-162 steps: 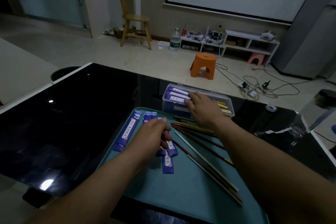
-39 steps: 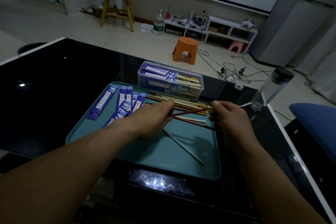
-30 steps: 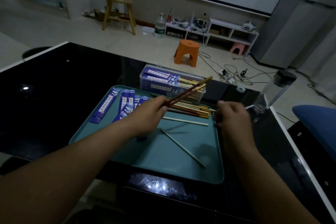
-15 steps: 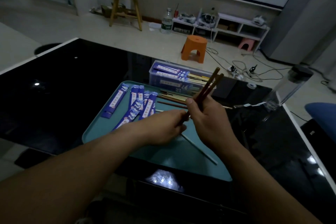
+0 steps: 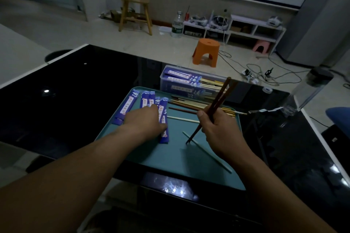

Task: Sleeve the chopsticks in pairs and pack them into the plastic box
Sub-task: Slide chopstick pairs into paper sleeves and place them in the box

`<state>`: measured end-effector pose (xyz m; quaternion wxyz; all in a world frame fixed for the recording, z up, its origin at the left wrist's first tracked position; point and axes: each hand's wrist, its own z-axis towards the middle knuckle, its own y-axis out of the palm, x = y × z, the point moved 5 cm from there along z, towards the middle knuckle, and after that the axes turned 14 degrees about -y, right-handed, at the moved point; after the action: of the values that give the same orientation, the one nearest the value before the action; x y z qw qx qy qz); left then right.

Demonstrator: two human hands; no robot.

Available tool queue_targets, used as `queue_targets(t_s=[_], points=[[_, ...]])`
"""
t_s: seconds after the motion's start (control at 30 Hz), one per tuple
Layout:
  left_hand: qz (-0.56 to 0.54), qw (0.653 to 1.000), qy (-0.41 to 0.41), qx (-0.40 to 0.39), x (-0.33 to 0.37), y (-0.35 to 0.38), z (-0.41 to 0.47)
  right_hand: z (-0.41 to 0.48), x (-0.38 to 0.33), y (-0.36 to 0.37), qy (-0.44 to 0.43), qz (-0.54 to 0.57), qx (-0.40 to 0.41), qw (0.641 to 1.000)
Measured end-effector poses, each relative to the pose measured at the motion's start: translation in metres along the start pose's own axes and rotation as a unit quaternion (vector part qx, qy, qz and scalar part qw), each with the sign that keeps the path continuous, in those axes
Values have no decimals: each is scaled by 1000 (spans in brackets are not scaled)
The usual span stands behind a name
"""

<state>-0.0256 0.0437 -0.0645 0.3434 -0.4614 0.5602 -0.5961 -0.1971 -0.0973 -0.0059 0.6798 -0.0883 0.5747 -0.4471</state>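
Note:
My right hand (image 5: pixel 217 130) grips a pair of dark brown chopsticks (image 5: pixel 219 98), held steeply with their tips resting on the teal tray (image 5: pixel 176 159). My left hand (image 5: pixel 144 121) lies palm down over the blue paper sleeves (image 5: pixel 163 119) on the tray's left half; whether its fingers pinch one is hidden. Several loose chopsticks (image 5: pixel 191 104) lie across the tray's far side, and two pale ones (image 5: pixel 206 151) lie nearer. The clear plastic box (image 5: pixel 170 85) behind the tray holds sleeved pairs.
The tray sits on a glossy black table (image 5: pixel 75 100). A clear water bottle (image 5: pixel 310 91) with a dark cap stands at the table's right edge, with a torn wrapper beside it. An orange stool (image 5: pixel 207 51) and cables lie on the floor beyond.
The brown pair passed from my left hand to my right hand, which now stands it on the tray. My left hand moved left onto the blue sleeves.

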Motion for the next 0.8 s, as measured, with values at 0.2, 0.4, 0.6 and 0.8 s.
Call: queue_targets(t_s=[0.2, 0.4, 0.6, 0.8], points=[[-25, 998, -47, -45, -1, 3, 3, -2, 7, -4, 12, 7, 4, 1000], [-67, 993, -66, -74, -4, -8, 1, -1, 5, -3, 4, 0, -7, 1000], [-282, 946, -5, -159, 24, -30, -29, -2, 14, -14, 53, 30, 13, 998], [-182, 964, 149, -124, 51, -29, -57, -2, 21, -12, 102, 128, 21, 986]])
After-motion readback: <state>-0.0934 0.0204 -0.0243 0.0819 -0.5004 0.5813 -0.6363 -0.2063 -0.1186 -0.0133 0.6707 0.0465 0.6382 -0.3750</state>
